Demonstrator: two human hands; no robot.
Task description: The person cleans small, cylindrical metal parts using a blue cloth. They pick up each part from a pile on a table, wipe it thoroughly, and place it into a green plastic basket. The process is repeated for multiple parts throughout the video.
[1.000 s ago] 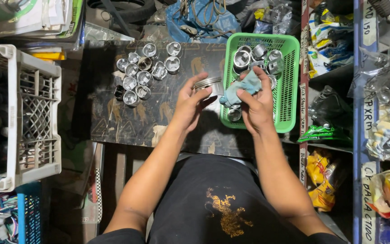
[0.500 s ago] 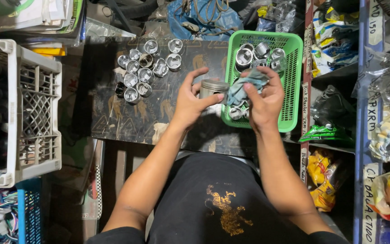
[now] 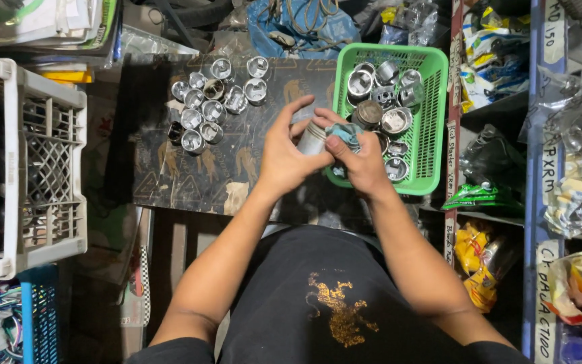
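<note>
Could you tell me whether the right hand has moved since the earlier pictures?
Yes: the right hand came left, off the green basket.

You are looking down on a dark patterned board (image 3: 190, 168) serving as a worktop, with a white slatted crate (image 3: 28, 168) at its left, blue-edged shelving (image 3: 530, 202) stuffed with bagged parts at its right, and dim overhead light.

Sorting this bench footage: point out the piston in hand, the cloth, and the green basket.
piston (image 3: 312, 137), head view, on its shiny side wall.
cloth (image 3: 347, 134), head view, on the blue fold above the right thumb.
green basket (image 3: 435, 128), head view, on its right wall.
</note>
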